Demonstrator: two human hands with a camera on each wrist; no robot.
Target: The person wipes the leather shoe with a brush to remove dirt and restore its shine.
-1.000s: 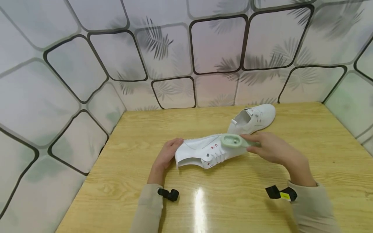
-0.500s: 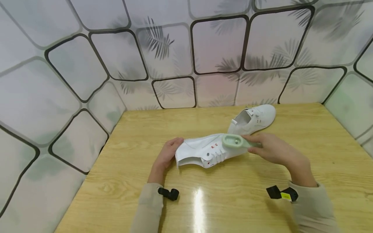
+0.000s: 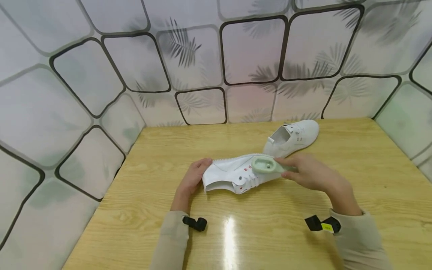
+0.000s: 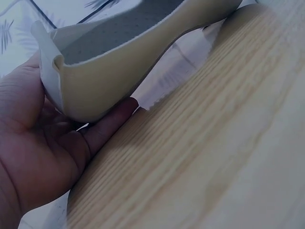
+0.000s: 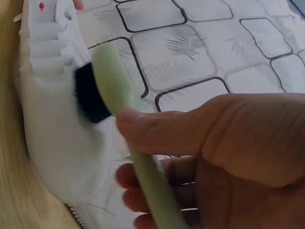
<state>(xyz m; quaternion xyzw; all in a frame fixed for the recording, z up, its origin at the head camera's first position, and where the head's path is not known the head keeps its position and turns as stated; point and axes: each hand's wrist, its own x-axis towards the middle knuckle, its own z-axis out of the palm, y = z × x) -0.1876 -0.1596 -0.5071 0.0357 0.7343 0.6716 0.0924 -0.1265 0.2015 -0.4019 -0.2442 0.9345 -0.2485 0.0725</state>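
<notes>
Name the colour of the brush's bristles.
The bristles are very dark, near black; the right wrist view shows them best.

A wood-grain table (image 3: 118, 225) catches a bright streak of light (image 3: 230, 242); pale walls (image 3: 197, 11) behind and beside it carry rounded dark outlines (image 3: 284, 48) and grey leaf prints (image 3: 185, 47).

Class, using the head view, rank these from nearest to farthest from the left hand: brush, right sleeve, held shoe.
1. Held shoe: touching the left hand, to its right.
2. Brush: farther right, gripped by the right hand.
3. Right sleeve: farthest, at lower right.
</notes>
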